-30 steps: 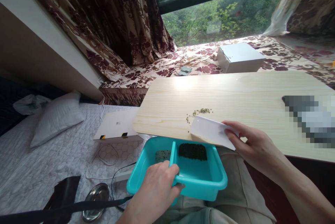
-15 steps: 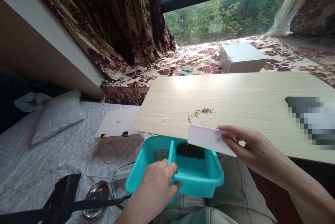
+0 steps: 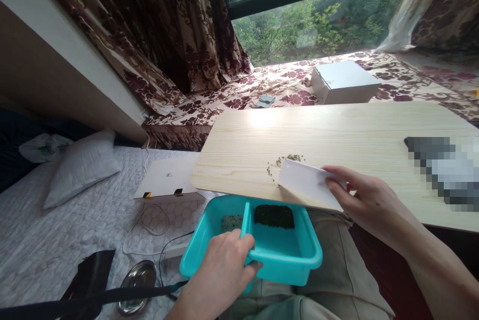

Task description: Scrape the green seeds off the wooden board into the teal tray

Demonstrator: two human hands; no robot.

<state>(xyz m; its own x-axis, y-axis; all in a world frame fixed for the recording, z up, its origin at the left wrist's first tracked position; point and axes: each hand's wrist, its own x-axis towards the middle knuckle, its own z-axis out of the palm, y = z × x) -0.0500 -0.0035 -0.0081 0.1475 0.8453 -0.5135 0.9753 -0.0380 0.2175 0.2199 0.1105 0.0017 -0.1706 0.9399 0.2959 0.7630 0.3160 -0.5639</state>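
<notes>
My left hand [image 3: 229,260] is closed around the near rim of a turquoise two-compartment tub [image 3: 299,260], by its divider. Dark granular bits [image 3: 274,216] lie in the right compartment; a thin scatter of specks [image 3: 232,222] shows in the left one. The tub sits below the table's front edge. Between the thumb and fingers of my right hand [image 3: 359,193] is a white card [image 3: 307,180], tilted over the wooden tabletop [image 3: 232,150]. Just beyond the card's left end lies a small scatter of greenish-brown grains [image 3: 286,160], partly covered by it.
A blurred-out dark object [image 3: 441,170] lies on the table's right side. On the bed at left are a white box [image 3: 168,175], a pillow [image 3: 84,168], cables and a metal dish [image 3: 137,285]. Another box [image 3: 346,82] rests on the window ledge.
My right hand has moved the white card up and slightly right, from above the tub's back rim to the tabletop beside the grains. My left hand keeps its hold on the tub.
</notes>
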